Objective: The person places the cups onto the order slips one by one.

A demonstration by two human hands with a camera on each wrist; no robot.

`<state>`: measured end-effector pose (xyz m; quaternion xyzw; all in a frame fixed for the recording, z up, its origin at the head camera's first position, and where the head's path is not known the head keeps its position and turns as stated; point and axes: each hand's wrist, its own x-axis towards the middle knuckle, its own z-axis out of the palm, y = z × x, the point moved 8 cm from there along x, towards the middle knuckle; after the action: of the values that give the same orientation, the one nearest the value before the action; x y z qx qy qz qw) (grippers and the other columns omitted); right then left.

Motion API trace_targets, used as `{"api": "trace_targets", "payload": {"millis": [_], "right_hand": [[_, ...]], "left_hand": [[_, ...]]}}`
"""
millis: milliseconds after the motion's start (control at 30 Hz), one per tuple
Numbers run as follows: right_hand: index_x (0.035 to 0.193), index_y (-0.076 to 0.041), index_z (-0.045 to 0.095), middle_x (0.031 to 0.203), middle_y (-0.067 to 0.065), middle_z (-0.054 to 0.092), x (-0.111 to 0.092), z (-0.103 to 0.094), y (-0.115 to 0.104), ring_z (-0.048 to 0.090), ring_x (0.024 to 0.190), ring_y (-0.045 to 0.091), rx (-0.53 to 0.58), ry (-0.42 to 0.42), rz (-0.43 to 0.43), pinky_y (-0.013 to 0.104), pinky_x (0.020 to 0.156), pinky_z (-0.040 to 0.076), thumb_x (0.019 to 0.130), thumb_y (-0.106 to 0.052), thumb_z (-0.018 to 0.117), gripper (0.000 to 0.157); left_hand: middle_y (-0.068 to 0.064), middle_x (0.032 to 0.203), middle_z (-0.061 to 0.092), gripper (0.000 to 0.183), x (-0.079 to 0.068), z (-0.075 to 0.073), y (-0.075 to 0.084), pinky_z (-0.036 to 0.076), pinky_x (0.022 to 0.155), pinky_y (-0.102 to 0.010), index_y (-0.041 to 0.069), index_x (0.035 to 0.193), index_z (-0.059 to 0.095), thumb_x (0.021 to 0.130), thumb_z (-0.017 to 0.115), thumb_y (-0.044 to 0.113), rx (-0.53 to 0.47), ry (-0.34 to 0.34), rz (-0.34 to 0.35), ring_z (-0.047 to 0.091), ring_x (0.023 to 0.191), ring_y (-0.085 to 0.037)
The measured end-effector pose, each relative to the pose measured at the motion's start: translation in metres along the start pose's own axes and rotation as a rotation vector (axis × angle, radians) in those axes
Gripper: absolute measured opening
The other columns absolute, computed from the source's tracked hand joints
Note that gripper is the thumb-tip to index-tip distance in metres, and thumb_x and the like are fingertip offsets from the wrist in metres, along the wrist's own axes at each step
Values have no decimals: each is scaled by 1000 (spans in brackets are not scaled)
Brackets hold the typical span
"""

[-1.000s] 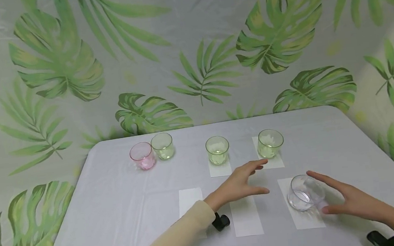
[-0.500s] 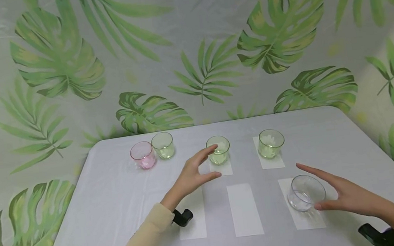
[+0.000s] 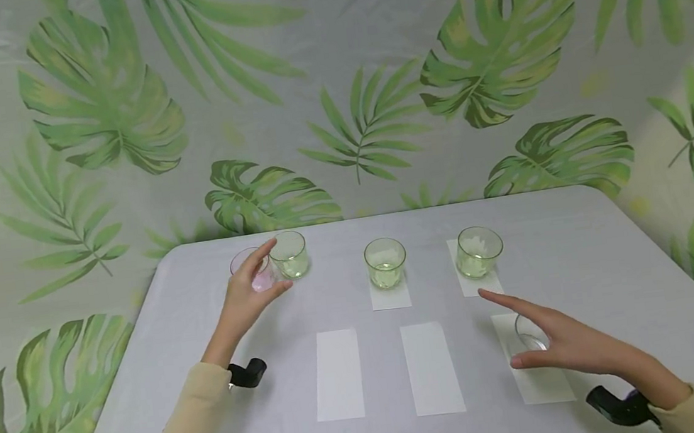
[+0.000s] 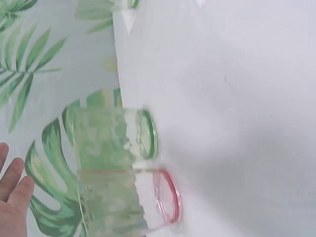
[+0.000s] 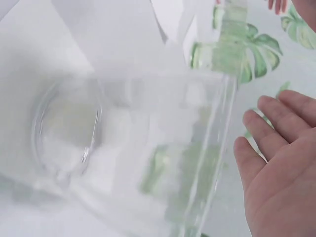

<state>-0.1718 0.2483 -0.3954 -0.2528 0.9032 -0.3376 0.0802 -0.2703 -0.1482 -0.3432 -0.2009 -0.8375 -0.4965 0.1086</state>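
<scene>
My left hand (image 3: 243, 305), fingers spread and curved, is at the near side of a pink glass (image 3: 262, 280), partly covering it in the head view. A green-tinted glass (image 3: 290, 260) stands right beside the pink one at the back left. In the left wrist view, the pink glass (image 4: 170, 197) and green glass (image 4: 147, 133) are upright side by side, apart from the fingers. My right hand (image 3: 573, 339), thumb and fingers spread apart, overlaps a clear glass (image 3: 526, 332) standing on a white paper strip (image 3: 540, 387). In the right wrist view, the clear glass (image 5: 66, 133) shows left of the fingers.
Two more green glasses stand farther back, one at the middle (image 3: 385, 269) and one at the right (image 3: 479, 258), each on a paper strip. Bare paper strips lie nearer, at the left (image 3: 338, 375) and middle (image 3: 433, 369). A leaf-patterned cloth (image 3: 256, 98) hangs behind the white table.
My left hand has swept leftward across the table from the green glasses to the pink one. My right hand has shifted left, from beside the clear glass to overlapping it.
</scene>
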Motion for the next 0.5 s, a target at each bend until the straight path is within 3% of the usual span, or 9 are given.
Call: {"api": "trace_targets", "payload": {"millis": [233, 367, 500], "right_hand": [[152, -25, 27, 152, 0, 32, 16, 23, -9, 31, 136, 15, 29, -55, -7, 55, 98, 41, 83, -32, 75, 84], [152, -25, 26, 153, 2, 30, 23, 32, -14, 31, 137, 26, 54, -83, -11, 57, 101, 37, 84, -35, 74, 84], [152, -23, 26, 153, 3, 30, 29, 38, -20, 31, 137, 30, 63, -89, -39, 56, 103, 36, 84, -36, 73, 84]], "left_hand": [[-25, 142, 41, 69, -7, -29, -35, 27, 111, -48, -8, 139, 41, 79, 74, -4, 41, 63, -62, 32, 134, -41], [-23, 144, 39, 72, -9, -38, -66, 25, 112, -49, -5, 142, 40, 79, 75, -2, 48, 91, -87, 30, 135, -40], [-17, 148, 37, 76, -8, -43, -95, 25, 113, -43, 0, 145, 38, 80, 77, 5, 67, 109, -115, 28, 138, -33]]}}
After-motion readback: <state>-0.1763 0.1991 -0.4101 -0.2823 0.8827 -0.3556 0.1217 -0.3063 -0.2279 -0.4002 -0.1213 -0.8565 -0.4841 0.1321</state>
